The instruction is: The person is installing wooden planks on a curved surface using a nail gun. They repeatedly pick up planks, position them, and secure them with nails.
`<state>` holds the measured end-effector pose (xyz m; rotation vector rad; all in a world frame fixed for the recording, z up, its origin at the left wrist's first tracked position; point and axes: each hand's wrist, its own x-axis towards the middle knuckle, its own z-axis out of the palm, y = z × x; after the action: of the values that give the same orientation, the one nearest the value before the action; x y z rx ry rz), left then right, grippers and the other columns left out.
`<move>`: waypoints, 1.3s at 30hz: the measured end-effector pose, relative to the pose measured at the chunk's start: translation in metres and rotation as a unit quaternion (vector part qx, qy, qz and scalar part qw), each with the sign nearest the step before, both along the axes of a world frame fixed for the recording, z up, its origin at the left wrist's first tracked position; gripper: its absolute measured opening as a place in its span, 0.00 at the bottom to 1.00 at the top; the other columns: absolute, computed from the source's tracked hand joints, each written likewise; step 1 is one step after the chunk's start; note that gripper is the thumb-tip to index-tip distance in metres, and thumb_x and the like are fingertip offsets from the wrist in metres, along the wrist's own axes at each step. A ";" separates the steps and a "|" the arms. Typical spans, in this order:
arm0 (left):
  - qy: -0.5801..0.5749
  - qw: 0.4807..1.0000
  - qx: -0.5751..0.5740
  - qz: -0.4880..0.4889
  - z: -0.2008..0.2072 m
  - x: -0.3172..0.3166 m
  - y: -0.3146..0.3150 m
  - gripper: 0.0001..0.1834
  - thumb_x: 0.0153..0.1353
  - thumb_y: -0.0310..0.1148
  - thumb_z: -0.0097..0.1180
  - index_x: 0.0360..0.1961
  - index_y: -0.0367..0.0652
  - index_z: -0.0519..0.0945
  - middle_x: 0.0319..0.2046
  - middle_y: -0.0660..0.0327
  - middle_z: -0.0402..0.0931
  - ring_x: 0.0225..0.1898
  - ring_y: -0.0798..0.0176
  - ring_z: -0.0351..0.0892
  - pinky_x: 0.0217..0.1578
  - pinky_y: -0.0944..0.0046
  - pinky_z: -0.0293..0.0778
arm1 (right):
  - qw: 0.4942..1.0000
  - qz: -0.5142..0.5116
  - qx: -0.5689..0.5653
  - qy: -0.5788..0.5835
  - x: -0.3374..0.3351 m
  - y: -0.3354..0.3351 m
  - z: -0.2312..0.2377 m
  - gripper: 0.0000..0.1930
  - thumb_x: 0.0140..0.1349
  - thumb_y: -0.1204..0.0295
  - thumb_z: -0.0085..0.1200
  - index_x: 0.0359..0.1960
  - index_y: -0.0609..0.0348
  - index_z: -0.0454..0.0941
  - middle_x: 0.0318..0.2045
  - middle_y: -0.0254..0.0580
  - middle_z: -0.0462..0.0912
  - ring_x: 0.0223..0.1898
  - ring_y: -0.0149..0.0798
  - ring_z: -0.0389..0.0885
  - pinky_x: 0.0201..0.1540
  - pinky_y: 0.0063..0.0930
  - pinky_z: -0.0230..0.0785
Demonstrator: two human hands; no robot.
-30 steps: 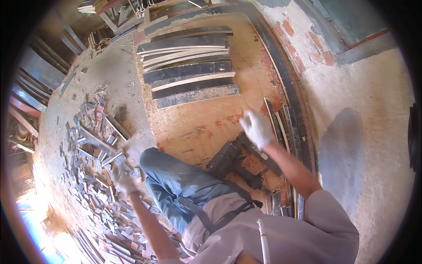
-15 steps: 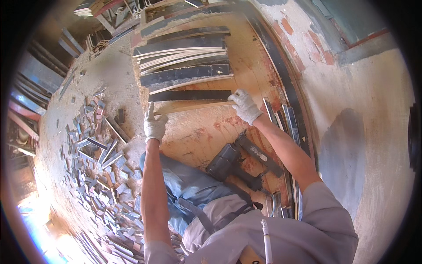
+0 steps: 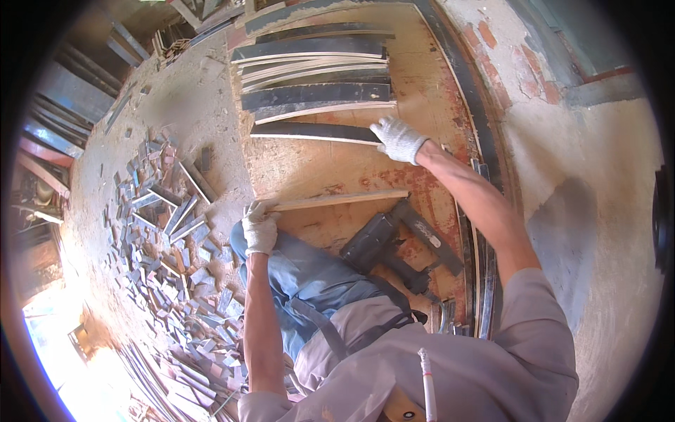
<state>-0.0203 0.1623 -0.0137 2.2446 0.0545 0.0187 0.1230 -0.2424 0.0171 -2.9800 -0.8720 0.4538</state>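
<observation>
My left hand (image 3: 260, 226), in a white knit glove, is closed on the left end of a narrow pale wooden strip (image 3: 344, 200). The strip lies crosswise in front of my knee, close to the nail gun. Farther off, my gloved right hand (image 3: 401, 139) pinches the right end of a dark-faced plywood strip (image 3: 316, 132). That strip slants slightly, its left end next to a stack of similar dark plywood strips (image 3: 316, 95). A black nail gun (image 3: 373, 243) rests on the board to the right of my thigh.
A wide, stained wooden board (image 3: 422, 169) spreads under the strips. Many small wood offcuts (image 3: 169, 274) are heaped on the floor at left. Long strips (image 3: 485, 246) stand along the board's right edge beside a peeling wall (image 3: 562, 155). Planks (image 3: 56, 126) are stacked far left.
My left hand has drawn the pale strip toward my body, away from the dark strip. My right hand stays at the dark strip's right end, whose left end now lies nearer the stack.
</observation>
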 end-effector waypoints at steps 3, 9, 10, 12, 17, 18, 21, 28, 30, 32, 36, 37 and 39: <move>0.032 0.999 0.015 0.014 0.004 -0.007 -0.004 0.17 0.47 0.21 0.65 0.40 0.45 0.87 0.41 0.57 0.83 0.45 0.52 0.77 0.50 0.56 0.75 | 0.998 0.031 -0.012 0.060 -0.010 -0.006 0.011 0.15 0.66 0.68 0.53 0.49 0.66 0.76 0.42 0.59 0.82 0.46 0.59 0.82 0.49 0.52 0.74; 0.095 0.991 -0.019 0.094 0.010 -0.013 -0.015 0.41 0.53 0.24 0.66 0.70 0.42 0.68 0.49 0.52 0.83 0.50 0.51 0.83 0.52 0.55 0.79 | 0.992 -0.026 0.105 0.072 -0.053 -0.026 -0.003 0.14 0.66 0.71 0.54 0.53 0.59 0.79 0.46 0.53 0.84 0.48 0.56 0.82 0.51 0.48 0.74; 0.110 0.989 -0.015 0.100 0.020 -0.010 -0.021 0.42 0.53 0.24 0.67 0.71 0.42 0.67 0.49 0.51 0.83 0.49 0.51 0.84 0.51 0.56 0.79 | 0.988 -0.032 0.136 0.067 -0.057 -0.032 -0.008 0.14 0.66 0.72 0.55 0.53 0.58 0.79 0.46 0.52 0.84 0.49 0.56 0.82 0.51 0.48 0.74; 0.139 0.983 -0.004 0.117 0.030 -0.007 -0.026 0.44 0.54 0.24 0.67 0.73 0.42 0.64 0.50 0.50 0.83 0.48 0.52 0.85 0.50 0.56 0.80 | 0.981 -0.036 0.180 0.063 -0.064 -0.036 -0.012 0.15 0.65 0.72 0.57 0.53 0.57 0.80 0.48 0.50 0.84 0.51 0.55 0.82 0.53 0.46 0.74; 0.127 0.985 -0.048 0.105 0.016 -0.005 -0.012 0.41 0.50 0.28 0.74 0.68 0.45 0.73 0.49 0.50 0.84 0.48 0.56 0.85 0.51 0.59 0.80 | 0.935 -0.112 0.333 0.052 -0.079 -0.031 -0.004 0.16 0.66 0.64 0.60 0.52 0.57 0.81 0.49 0.52 0.84 0.51 0.54 0.83 0.54 0.45 0.75; 0.129 0.985 -0.037 0.106 0.018 -0.007 -0.013 0.41 0.50 0.28 0.74 0.67 0.44 0.73 0.48 0.49 0.84 0.48 0.56 0.85 0.52 0.59 0.79 | 0.932 -0.177 0.315 0.008 -0.088 -0.030 -0.002 0.17 0.66 0.61 0.60 0.52 0.57 0.80 0.48 0.53 0.85 0.50 0.55 0.83 0.53 0.45 0.75; 0.118 0.987 -0.005 0.110 0.020 -0.006 -0.016 0.39 0.49 0.28 0.74 0.65 0.44 0.75 0.48 0.48 0.85 0.49 0.56 0.85 0.52 0.59 0.79 | 0.919 -0.318 0.207 -0.105 -0.118 -0.033 0.001 0.25 0.68 0.47 0.57 0.50 0.56 0.80 0.41 0.55 0.87 0.43 0.57 0.86 0.46 0.47 0.77; 0.119 0.988 -0.032 0.092 0.011 -0.004 -0.011 0.38 0.54 0.29 0.72 0.67 0.40 0.72 0.51 0.49 0.84 0.52 0.58 0.84 0.52 0.61 0.79 | 0.853 -0.452 0.240 0.099 -0.131 -0.025 -0.003 0.28 0.66 0.42 0.54 0.42 0.58 0.82 0.28 0.48 0.86 0.35 0.53 0.87 0.40 0.45 0.76; 0.099 0.991 -0.014 0.087 0.009 -0.005 -0.010 0.36 0.56 0.34 0.71 0.66 0.40 0.74 0.50 0.47 0.84 0.51 0.54 0.85 0.52 0.59 0.79 | 0.816 -0.493 0.280 0.114 -0.134 -0.023 -0.004 0.23 0.66 0.47 0.59 0.38 0.58 0.83 0.24 0.44 0.85 0.32 0.47 0.86 0.36 0.40 0.76; 0.101 0.990 -0.006 0.094 0.009 -0.001 -0.012 0.33 0.59 0.37 0.69 0.64 0.39 0.76 0.50 0.46 0.85 0.51 0.52 0.85 0.52 0.59 0.79 | 0.751 -0.545 0.345 0.141 -0.135 -0.019 -0.002 0.17 0.65 0.55 0.63 0.36 0.58 0.83 0.22 0.40 0.83 0.29 0.39 0.85 0.32 0.34 0.75; 0.081 0.981 -0.047 0.169 -0.004 0.004 -0.006 0.22 0.65 0.37 0.64 0.57 0.35 0.82 0.47 0.46 0.86 0.49 0.53 0.86 0.51 0.60 0.78 | 0.594 -0.606 0.487 0.206 -0.138 -0.009 0.006 0.07 0.62 0.69 0.68 0.35 0.57 0.82 0.22 0.33 0.82 0.26 0.28 0.81 0.28 0.23 0.73; 0.087 0.978 -0.051 0.184 -0.005 0.006 -0.009 0.21 0.65 0.37 0.63 0.56 0.35 0.83 0.46 0.46 0.87 0.47 0.55 0.86 0.50 0.60 0.78 | 0.562 -0.612 0.514 0.212 -0.140 -0.011 0.005 0.06 0.61 0.72 0.68 0.35 0.57 0.82 0.22 0.32 0.82 0.25 0.26 0.81 0.28 0.21 0.72; 0.108 0.967 -0.079 0.216 -0.010 0.011 -0.010 0.19 0.66 0.35 0.63 0.54 0.34 0.84 0.44 0.47 0.87 0.45 0.57 0.87 0.49 0.61 0.78 | 0.503 -0.625 0.554 0.224 -0.146 -0.013 0.007 0.05 0.63 0.73 0.67 0.36 0.57 0.82 0.25 0.33 0.82 0.26 0.27 0.81 0.28 0.21 0.73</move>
<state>-0.0097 0.1526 -0.0240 2.0269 0.6394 0.0031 -0.0231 -0.2551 0.0240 -1.3871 0.8408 0.2923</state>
